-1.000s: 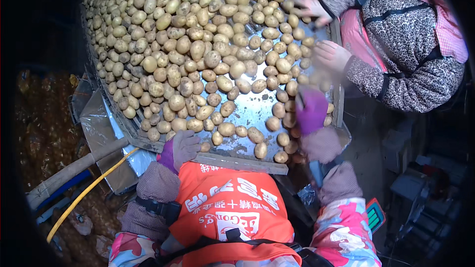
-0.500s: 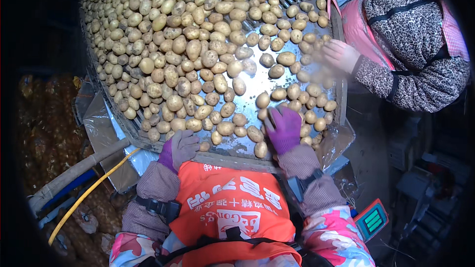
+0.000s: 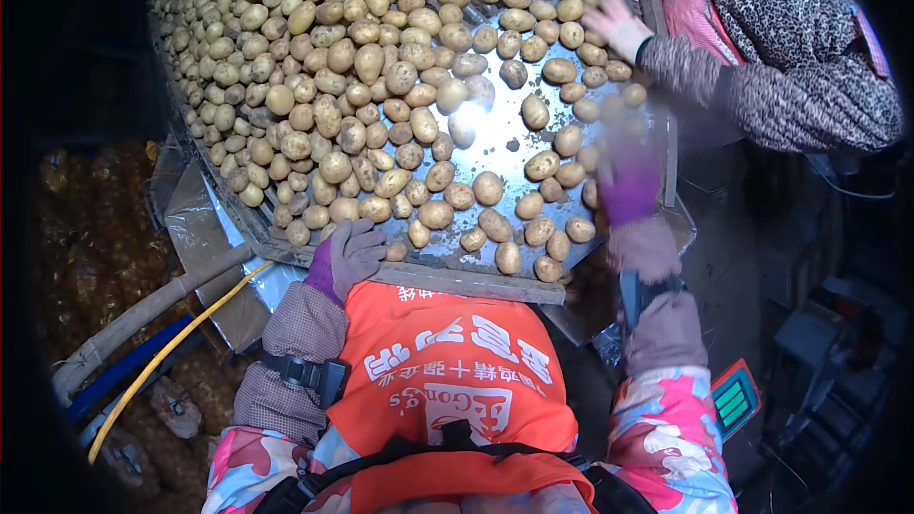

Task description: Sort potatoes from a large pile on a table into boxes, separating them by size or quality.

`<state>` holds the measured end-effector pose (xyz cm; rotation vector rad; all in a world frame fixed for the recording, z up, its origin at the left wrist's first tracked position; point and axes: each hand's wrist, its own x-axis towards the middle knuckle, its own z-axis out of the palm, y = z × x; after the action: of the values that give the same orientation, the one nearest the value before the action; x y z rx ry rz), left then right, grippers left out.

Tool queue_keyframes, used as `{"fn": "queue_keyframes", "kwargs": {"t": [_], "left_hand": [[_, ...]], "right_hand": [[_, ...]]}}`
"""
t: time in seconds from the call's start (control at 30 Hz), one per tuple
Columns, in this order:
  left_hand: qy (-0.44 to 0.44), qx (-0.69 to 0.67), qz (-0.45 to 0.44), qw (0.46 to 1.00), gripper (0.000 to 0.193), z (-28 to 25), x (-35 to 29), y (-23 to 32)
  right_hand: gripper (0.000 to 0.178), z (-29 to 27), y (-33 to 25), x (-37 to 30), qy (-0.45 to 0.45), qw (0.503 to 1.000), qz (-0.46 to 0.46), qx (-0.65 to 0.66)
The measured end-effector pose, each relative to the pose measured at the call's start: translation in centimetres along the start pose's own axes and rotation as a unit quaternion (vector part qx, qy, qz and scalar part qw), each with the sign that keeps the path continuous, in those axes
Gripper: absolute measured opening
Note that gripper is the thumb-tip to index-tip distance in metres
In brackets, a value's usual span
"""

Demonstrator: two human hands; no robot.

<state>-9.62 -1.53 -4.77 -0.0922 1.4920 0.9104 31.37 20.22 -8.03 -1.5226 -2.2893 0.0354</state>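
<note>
Potatoes (image 3: 328, 119) lie heaped across the left and far side of a metal sorting table (image 3: 509, 167), thinning to scattered ones on its right. My left hand (image 3: 354, 252), in a purple and grey glove, rests at the near rim with its fingers stretched out beside the closest potatoes. It holds nothing. Over at the right edge, my right hand (image 3: 625, 171) wears a matching glove and is smeared by motion. It is among potatoes near the table's corner, and its fingers cannot be made out.
A co-worker's hand (image 3: 619, 29) reaches onto the table from the right, below a leopard-print sleeve. A wooden rail (image 3: 466, 283) edges the near side. At the lower left are a grey pole (image 3: 143, 314), a yellow hose (image 3: 176, 362) and filled net sacks (image 3: 100, 238).
My right hand has swept right and slightly up to the table's edge, and fewer potatoes lie at the near right corner. My left hand stays put. The co-worker's hand has moved farther up the table.
</note>
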Motion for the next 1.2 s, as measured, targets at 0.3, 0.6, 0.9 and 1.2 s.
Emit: {"fn": "queue_keyframes", "kwargs": {"t": [0.3,0.6,0.9,1.2], "left_hand": [[-0.031,0.023,0.009,0.999,0.060,-0.2,0.3,0.1],[-0.035,0.046,-0.002,0.998,0.061,-0.1,0.0,0.1],[-0.038,0.025,-0.007,0.999,0.060,-0.6,-0.1,0.2],[-0.234,-0.133,-0.055,0.962,0.049,4.6,-2.6,-0.8]], "right_hand": [[0.014,-1.5,-11.1,-7.3,-0.011,0.990,-0.044,0.135],[0.023,2.7,-7.0,8.0,0.063,0.983,-0.051,0.164],[0.036,3.8,-9.9,9.2,-0.281,0.955,0.092,0.030],[0.045,-1.0,-18.4,-1.2,-0.113,0.897,0.123,0.410]]}}
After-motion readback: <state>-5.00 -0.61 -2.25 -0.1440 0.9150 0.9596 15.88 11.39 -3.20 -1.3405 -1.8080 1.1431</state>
